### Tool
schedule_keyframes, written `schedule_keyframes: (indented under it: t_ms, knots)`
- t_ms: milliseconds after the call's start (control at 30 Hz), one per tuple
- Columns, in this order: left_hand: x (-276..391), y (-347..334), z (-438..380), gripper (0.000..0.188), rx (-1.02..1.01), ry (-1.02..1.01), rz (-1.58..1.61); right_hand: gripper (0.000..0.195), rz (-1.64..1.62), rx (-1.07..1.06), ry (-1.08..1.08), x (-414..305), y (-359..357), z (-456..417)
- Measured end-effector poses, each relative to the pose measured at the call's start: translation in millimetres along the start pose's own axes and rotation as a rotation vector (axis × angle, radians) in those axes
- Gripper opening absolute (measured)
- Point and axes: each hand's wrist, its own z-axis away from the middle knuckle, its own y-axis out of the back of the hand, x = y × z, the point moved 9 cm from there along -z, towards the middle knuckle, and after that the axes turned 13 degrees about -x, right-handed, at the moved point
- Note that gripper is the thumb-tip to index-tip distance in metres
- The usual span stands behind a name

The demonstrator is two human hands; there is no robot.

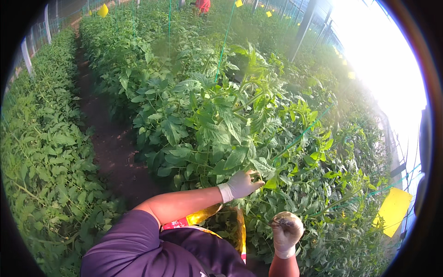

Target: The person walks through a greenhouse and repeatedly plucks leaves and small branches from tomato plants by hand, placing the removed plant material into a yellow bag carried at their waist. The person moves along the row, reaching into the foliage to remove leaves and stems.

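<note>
Tomato plants (221, 124) with dense green leaves stand right before me. My left hand (242, 184), in a thin white glove, reaches into the foliage; its fingertips are bent at a stem or leaf, and whether they grip it cannot be told. Lower right, my right hand (287, 228) is curled, its white glove stained brown over the fingers; whether something is inside it is hidden. A green twine (304, 132) slants up from the leaves between and above the hands. Against my waist, below the left forearm, a yellow and red bag (241, 232) hangs open, with green matter seen inside.
A bare soil path (114, 149) runs between the rows at left, beside another plant row (45, 155). A yellow sticky card (392, 212) hangs at lower right. Grey posts (304, 29) rise behind. A person in red (202, 5) is far off among the plants.
</note>
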Motion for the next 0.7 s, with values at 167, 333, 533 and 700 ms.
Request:
schedule_keyframes:
  t_ms: [167, 333, 533, 700]
  knots:
    - [-43, 10, 89, 0.042, 0.149, -0.371, 0.152, 0.026, 0.048, -0.672, -0.484, 90, -120, 22]
    - [-127, 24, 130, 0.033, 0.050, -0.252, 0.536, 0.019, -0.033, -0.663, -0.584, 112, -185, -8]
    - [-197, 97, 196, 0.030, 0.265, -0.311, 0.362, 0.016, -0.436, -0.257, -0.704, 122, -258, -68]
    - [-243, 138, 221, 0.026, 0.259, -0.299, 0.514, 0.009, -0.528, 0.353, -0.602, 135, -247, -126]
